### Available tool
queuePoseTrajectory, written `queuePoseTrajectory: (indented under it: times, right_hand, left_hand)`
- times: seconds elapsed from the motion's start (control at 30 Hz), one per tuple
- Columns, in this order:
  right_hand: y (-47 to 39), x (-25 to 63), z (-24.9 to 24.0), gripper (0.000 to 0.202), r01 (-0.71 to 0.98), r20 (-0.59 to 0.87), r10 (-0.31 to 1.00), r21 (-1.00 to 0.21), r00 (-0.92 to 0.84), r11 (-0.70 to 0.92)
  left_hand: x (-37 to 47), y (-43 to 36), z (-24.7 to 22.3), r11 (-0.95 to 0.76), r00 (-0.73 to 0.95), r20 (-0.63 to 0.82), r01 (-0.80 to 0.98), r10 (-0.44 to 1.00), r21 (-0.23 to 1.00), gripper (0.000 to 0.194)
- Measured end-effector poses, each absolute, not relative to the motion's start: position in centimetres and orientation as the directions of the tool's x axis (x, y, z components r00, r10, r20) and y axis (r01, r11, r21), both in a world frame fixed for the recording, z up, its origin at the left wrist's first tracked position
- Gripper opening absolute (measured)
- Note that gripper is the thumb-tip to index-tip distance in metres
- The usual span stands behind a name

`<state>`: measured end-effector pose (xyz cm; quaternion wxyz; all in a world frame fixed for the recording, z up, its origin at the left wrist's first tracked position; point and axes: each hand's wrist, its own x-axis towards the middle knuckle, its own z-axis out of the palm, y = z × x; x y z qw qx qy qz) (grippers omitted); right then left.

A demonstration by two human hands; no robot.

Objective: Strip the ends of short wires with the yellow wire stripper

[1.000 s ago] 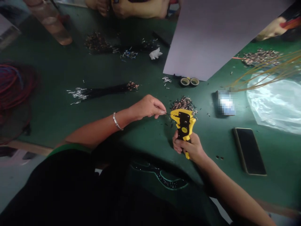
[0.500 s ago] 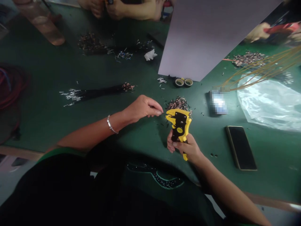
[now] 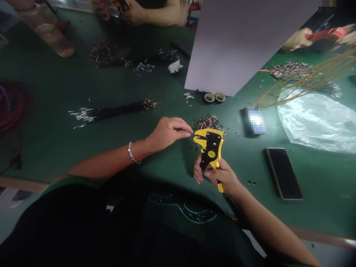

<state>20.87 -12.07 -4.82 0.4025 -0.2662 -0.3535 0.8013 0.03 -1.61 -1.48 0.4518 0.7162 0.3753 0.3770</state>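
Observation:
My right hand (image 3: 219, 173) is wrapped round the handles of a yellow and black wire stripper (image 3: 213, 146), its jaws pointing left. Thumb and fingertips of my left hand (image 3: 169, 132) are pinched at the mouth of those jaws, on a short dark wire end (image 3: 193, 135); most of that wire is hidden by the fingers. Just behind the stripper lies a pile of copper-tipped black wire bits (image 3: 208, 121). Left of it, a bundle of black wires (image 3: 116, 109) has silvery ends on one side and coppery ends on the other.
Two tape rolls (image 3: 214, 98) sit below a large pale board (image 3: 222, 44). A phone (image 3: 283, 173), a small box (image 3: 255, 120) and a clear plastic bag (image 3: 314, 118) lie to the right. Across the green table (image 3: 50, 81), other people's hands (image 3: 136, 13) hold tools.
The view has shifted slightly, so things sit a little further left. My left hand has tilted lower at the knuckles, still pinching at the jaws. My right hand keeps its hold on the wire stripper.

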Motion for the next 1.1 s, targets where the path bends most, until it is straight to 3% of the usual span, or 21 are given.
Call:
queuePoseTrajectory:
  times: [0.37,0.7,1.1]
  right_hand:
    - [-12.1,20.8,-5.1,0.023,-0.475,-0.102,0.832,-0.781,-0.545,-0.407]
    - [-12.0,20.8,-5.3,0.025,-0.479,-0.087,0.834,-0.784,-0.545,-0.395]
    - [-11.8,20.9,-4.9,0.031,-0.411,-0.099,0.838,-0.837,-0.536,-0.361]
  left_hand:
    - [0.6,-2.7,-1.5,-0.197,0.346,0.131,0.165,0.929,0.966,0.004]
    - [0.4,-2.6,-2.2,-0.436,0.379,0.344,0.189,0.859,0.88,0.005]
    - [0.4,-2.9,-1.5,-0.404,0.378,0.299,0.239,0.876,0.883,0.006]
